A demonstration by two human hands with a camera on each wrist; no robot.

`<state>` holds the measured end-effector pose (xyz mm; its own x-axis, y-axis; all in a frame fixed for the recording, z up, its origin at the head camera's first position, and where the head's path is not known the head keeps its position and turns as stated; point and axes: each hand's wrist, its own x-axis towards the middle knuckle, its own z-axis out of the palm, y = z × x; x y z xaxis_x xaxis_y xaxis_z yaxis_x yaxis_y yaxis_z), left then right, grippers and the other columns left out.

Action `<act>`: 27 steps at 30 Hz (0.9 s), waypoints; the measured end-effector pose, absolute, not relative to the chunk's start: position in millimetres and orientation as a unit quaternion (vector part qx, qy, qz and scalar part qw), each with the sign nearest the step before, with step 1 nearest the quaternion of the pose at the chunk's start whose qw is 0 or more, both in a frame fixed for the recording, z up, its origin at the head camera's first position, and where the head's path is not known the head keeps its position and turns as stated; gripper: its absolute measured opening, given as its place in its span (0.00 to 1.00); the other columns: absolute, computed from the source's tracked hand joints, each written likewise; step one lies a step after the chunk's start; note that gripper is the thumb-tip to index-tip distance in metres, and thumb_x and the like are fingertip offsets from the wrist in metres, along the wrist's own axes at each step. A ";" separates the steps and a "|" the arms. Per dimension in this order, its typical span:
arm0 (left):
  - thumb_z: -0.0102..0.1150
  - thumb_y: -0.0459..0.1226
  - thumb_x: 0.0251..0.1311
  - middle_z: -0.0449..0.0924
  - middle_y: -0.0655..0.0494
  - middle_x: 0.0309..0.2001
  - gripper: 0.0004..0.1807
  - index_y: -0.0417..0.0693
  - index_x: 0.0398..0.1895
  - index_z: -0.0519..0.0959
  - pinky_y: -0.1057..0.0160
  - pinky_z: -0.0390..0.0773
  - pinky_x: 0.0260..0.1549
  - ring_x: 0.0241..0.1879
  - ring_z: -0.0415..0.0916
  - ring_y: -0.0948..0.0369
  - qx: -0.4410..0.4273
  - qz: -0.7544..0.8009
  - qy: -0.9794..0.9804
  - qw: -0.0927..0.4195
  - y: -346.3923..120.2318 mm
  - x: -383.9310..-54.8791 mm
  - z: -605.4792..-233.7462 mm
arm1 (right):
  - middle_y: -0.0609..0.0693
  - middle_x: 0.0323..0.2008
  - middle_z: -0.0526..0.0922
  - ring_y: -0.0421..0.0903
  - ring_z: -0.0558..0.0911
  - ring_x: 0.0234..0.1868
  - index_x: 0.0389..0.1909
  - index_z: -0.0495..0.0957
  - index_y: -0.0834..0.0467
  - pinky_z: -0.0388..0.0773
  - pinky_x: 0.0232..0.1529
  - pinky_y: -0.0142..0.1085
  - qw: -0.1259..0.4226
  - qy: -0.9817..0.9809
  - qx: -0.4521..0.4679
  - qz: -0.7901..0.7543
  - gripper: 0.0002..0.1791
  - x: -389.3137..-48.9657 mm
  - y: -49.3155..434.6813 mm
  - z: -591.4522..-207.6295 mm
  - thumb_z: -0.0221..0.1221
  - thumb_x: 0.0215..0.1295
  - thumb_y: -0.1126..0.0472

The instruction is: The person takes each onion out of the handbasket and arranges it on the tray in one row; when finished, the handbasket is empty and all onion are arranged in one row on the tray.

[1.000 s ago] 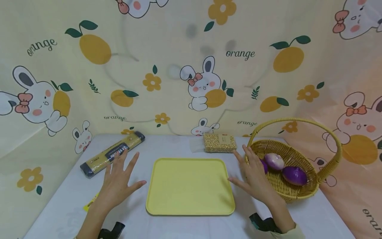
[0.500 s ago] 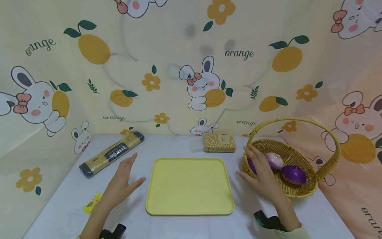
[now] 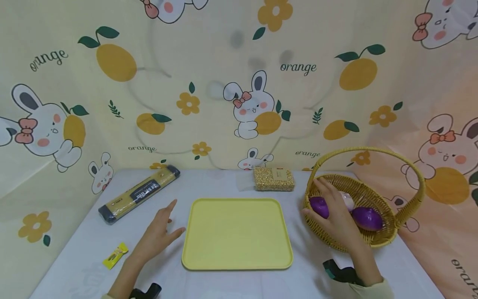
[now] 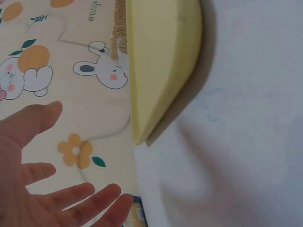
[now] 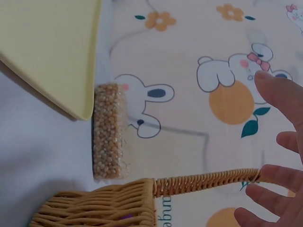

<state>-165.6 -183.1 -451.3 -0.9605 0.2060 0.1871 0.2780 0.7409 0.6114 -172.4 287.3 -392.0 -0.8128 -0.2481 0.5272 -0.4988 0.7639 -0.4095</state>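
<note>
Both hands are spread and hold nothing. The right hand (image 3: 337, 214) hangs over the basket (image 3: 373, 193), contact uncertain. Between its thumb and fingers shows a purple onion (image 3: 318, 206); a pale onion (image 3: 349, 200) and a second purple onion (image 3: 367, 219) lie to its right. Judged firm, fairly light and slick-skinned, each suits a cupped grip round its widest part. The left hand (image 3: 158, 232) hovers beside the tray (image 3: 237, 234).
</note>
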 end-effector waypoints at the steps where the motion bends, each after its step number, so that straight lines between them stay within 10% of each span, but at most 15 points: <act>1: 0.64 0.40 0.54 0.62 0.35 0.60 0.46 0.44 0.72 0.49 0.53 0.77 0.41 0.49 0.71 0.47 -0.127 -0.338 -0.931 0.050 -182.8 -166.4 -453.1 | 0.55 0.70 0.51 0.60 0.55 0.68 0.71 0.54 0.52 0.61 0.54 0.65 0.227 -0.912 0.203 0.275 0.48 -172.3 287.9 -391.8 0.69 0.50 0.60; 27: 0.63 0.25 0.49 0.72 0.40 0.48 0.40 0.37 0.67 0.58 0.65 0.74 0.32 0.35 0.71 0.59 -0.142 -0.385 -0.911 0.023 -175.5 -173.4 -485.5 | 0.60 0.68 0.56 0.64 0.56 0.66 0.71 0.54 0.51 0.56 0.57 0.66 0.251 -0.903 0.192 0.292 0.49 -181.3 311.0 -391.4 0.69 0.49 0.65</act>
<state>-173.4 -175.5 -485.5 -0.9584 0.2419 0.1516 0.2773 0.6624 0.6960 -181.3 311.0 -391.4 -0.8004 -0.2003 0.5650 -0.4936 0.7552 -0.4314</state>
